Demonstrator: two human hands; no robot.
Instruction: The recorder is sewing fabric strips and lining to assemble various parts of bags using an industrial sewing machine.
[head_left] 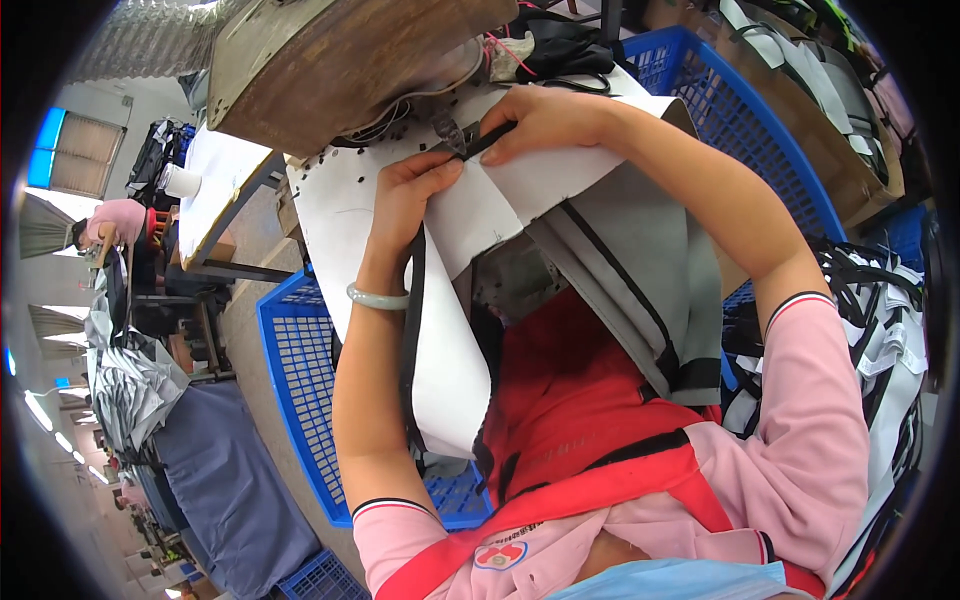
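- Step in hand, as far as I can judge: lining up a black strip (pixel 490 142) along the far edge of a white panel (pixel 490 205), right by the clear part (pixel 447 128) under a worn metal machine housing (pixel 350 70).
- Left hand (pixel 414 192): thumb and finger pinched on the strip at its left end, though the exact contact is partly hidden.
- Right hand (pixel 545 120): pinched on the strip just to the right. The hands are near each other, with a small gap between.
- The panel lies between both forearms, at the far end of the white worktop (pixel 325 225).
- Next move, imo, calls for keeping the strip taut and flush while feeding evenly, fingertips clear of that clear part.
- What's in the way: the housing crowds the far left, and a grey panel (pixel 625 280) with black trim hangs on the near right, so it could drag. Black scraps litter the worktop, easy to catch underneath.
- Around: blue basket (pixel 300 345) on the left, another blue crate (pixel 775 140) far right, a cardboard box (pixel 840 190) of cut pieces beyond it, and a pile of white pieces (pixel 890 340) near right.
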